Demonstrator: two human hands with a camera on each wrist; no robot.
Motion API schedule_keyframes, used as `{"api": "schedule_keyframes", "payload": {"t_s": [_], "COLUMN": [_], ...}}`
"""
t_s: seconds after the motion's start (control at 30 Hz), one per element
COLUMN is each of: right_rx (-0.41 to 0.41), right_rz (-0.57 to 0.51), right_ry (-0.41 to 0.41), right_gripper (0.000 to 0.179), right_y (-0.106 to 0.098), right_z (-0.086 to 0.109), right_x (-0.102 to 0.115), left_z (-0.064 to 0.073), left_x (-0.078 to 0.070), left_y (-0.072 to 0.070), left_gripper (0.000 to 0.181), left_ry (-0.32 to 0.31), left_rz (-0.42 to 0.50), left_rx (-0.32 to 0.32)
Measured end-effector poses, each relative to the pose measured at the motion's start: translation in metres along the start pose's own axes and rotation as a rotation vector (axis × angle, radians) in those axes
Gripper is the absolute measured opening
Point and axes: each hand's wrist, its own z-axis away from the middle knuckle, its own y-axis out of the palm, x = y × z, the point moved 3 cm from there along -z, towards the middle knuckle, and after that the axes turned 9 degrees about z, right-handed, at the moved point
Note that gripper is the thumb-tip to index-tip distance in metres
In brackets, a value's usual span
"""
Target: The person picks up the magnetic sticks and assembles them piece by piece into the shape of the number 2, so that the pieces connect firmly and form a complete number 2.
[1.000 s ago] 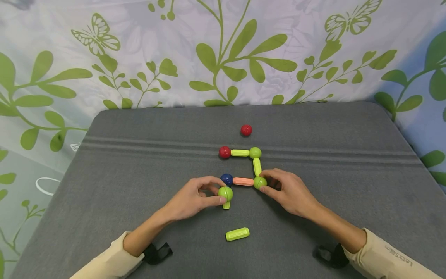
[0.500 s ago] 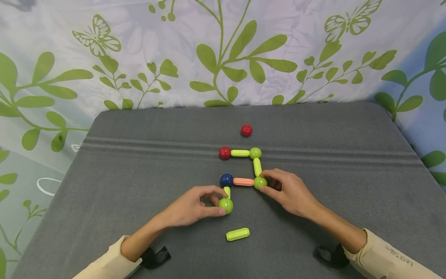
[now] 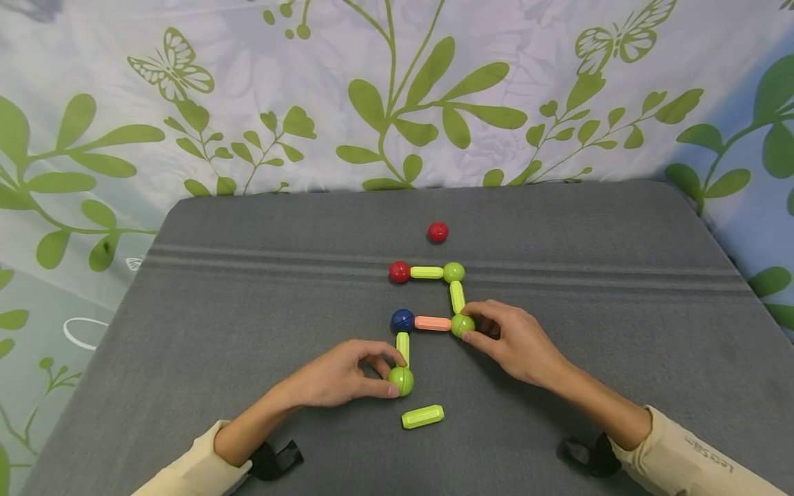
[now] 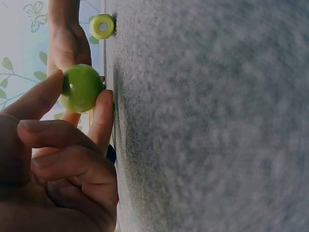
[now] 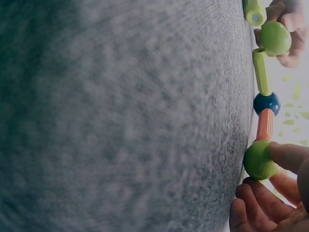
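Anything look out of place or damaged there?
No damage is visible. Two pieces lie loose, apart from the joined chain: a red ball above it in the head view, and a yellow-green stick, slightly askew, below.

High head view, forward-down; low, close wrist views, both inward, left hand [image 3: 341, 374] in both.

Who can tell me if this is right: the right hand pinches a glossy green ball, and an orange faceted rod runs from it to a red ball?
Not quite: in the head view, the orange faceted rod runs from the glossy green ball that the right hand pinches to a glossy dark-blue ball, not red.
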Motion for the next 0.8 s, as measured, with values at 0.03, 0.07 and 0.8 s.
{"api": "schedule_keyframes", "payload": {"t_s": [0.03, 0.07, 0.8], "right_rx": [-0.001, -0.001, -0.001], "right_rz": [0.0, 0.0, -0.005], "right_ry": [0.0, 0.0, -0.008], "right_gripper": [0.028, 0.028, 0.028], "right_y": [0.0, 0.0, 0.0007], "right_z": [0.0001, 0.0002, 0.0007], "right_x": [-0.0001, -0.0002, -0.0003], "left_z": [-0.0002, -0.0003, -0.0022], "left_x": [0.0004, 0.0008, 0.0003], "left_y": [0.0003, 0.0005, 0.0018], "left_gripper": [0.03, 0.031, 0.031], "left_ry": [-0.003, -0.006, 0.014], "left_rz": [-0.002, -0.003, -0.026], "left_rx": [0.009, 0.016, 0.03]}}
